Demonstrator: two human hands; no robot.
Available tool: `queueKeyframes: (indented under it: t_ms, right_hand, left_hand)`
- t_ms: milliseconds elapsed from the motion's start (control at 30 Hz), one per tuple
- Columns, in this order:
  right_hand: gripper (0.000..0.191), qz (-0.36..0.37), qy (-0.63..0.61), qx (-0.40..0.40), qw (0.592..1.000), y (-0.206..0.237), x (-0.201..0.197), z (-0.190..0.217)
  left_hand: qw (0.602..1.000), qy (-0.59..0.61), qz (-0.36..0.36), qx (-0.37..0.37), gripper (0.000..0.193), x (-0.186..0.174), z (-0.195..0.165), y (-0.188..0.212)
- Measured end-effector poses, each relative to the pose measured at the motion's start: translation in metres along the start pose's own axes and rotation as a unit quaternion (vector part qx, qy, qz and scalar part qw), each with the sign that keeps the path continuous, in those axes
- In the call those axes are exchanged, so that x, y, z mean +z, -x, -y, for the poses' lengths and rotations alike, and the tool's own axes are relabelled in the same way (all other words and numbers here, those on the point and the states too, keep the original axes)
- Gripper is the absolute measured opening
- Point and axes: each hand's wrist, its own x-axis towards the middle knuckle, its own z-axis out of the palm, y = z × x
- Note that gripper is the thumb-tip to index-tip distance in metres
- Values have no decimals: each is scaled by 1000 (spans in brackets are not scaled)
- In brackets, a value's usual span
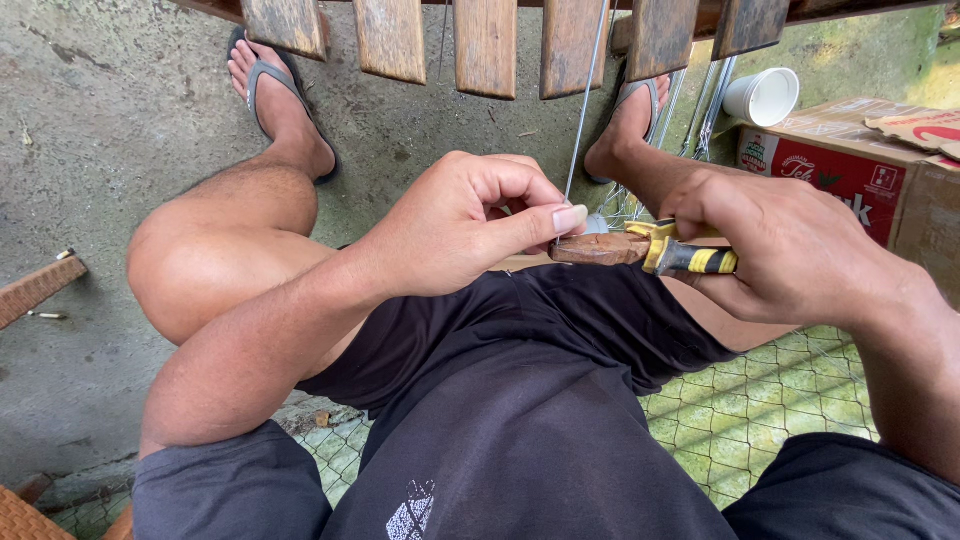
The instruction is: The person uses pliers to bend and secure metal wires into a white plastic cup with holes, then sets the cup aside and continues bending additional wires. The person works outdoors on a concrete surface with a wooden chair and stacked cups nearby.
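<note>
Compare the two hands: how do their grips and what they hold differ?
The left hand pinches a thin wire between thumb and curled fingers; the right hand wraps fully around the yellow-and-black handles of rusty pliers. The left shows its thumbnail, the right its back. Both meet above the lap.

Wooden slats (486, 45) hung close above the fingers (520, 185), and a thin wire (585, 100) rose between them. Left of the fingers, bare concrete floor (110, 130) lay open; a cardboard box (850, 165) crowded the right.
</note>
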Motion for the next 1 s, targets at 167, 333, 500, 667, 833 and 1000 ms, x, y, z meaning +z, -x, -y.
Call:
queueKeyframes:
  t_ms: [167, 333, 500, 667, 833, 1000]
  right_hand:
    - [53, -2, -50, 3, 999, -9, -7, 10]
    - [36, 15, 13, 29, 999, -19, -12, 23]
    - [37, -31, 6, -20, 999, -18, -5, 22]
    - [46, -70, 15, -44, 996, -13, 6, 20]
    - [55, -76, 40, -14, 996, -5, 10, 22]
    - [50, -184, 92, -50, 977, 0, 19, 23]
  left_hand:
    - [1000, -13, -17, -11, 21, 2, 3, 0]
    - [999, 18, -30, -24, 21, 2, 5, -2]
    - [999, 2, -41, -24, 22, 3, 5, -2]
    - [997, -55, -62, -5, 20, 3, -2, 2]
    - [992, -95, -78, 19, 19, 5, -7, 3]
    - [994, -74, -75, 15, 17, 7, -6, 3]
